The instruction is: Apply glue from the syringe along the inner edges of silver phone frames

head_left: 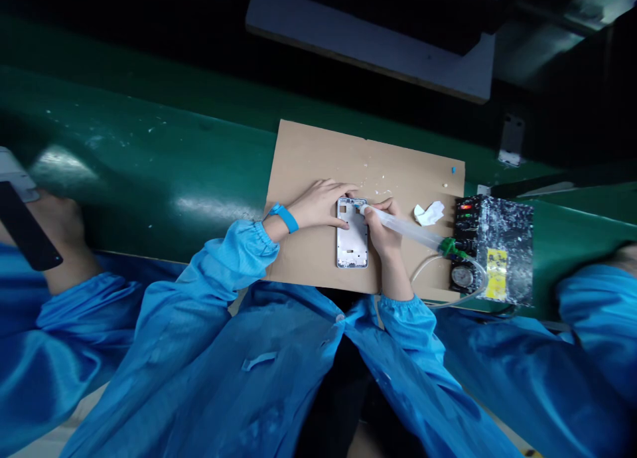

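A silvery phone frame [352, 242] lies on a sheet of cardboard [313, 152], its long side pointing toward me. My left hand [323, 206] grips its upper left edge, fingers over the top and thumb on the left side. A blue band [286, 217] is round that wrist. My right hand [385, 229] is closed round a translucent glue dispensing syringe [413, 229], held slanted with its tip over the top right of the frame. A green cap [450, 247] at the syringe's back end joins a clear hose [425, 262].
A paint-spattered dispenser box [505, 245] with a gauge stands to the right. Crumpled white paper [428, 213] lies beside the syringe. At far left, a co-worker's hand [64, 226] holds phone parts; another co-worker's sleeve [597, 312] is at right. A shelf [368, 43] overhangs the green table [199, 146].
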A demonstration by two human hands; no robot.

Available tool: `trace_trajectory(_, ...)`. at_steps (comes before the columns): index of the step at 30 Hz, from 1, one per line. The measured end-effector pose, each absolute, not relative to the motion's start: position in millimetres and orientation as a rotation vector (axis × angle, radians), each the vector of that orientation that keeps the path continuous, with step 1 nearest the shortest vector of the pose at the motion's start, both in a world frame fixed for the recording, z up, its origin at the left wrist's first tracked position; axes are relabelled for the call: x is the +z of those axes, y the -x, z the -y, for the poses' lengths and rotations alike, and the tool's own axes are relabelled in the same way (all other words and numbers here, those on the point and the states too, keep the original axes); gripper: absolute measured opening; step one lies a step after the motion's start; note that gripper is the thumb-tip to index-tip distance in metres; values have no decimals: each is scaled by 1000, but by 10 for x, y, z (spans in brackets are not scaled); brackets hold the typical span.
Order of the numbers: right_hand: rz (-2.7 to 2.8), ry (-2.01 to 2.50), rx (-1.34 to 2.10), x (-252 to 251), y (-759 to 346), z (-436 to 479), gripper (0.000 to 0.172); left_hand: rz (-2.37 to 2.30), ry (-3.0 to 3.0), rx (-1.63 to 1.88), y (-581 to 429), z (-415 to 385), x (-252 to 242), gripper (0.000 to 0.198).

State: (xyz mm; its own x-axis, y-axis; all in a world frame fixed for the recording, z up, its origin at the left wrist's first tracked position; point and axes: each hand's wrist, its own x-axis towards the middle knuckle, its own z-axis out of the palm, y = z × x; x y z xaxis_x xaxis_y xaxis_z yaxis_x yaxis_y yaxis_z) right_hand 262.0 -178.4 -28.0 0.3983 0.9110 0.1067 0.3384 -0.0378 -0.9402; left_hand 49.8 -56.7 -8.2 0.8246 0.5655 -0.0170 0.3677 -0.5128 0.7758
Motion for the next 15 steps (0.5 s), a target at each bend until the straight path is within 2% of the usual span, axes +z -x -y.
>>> trace_trajectory(15, 1159, 1630, 664, -297, -2642, 1797, 59, -690, -2186, 287, -507, 572, -83, 95)
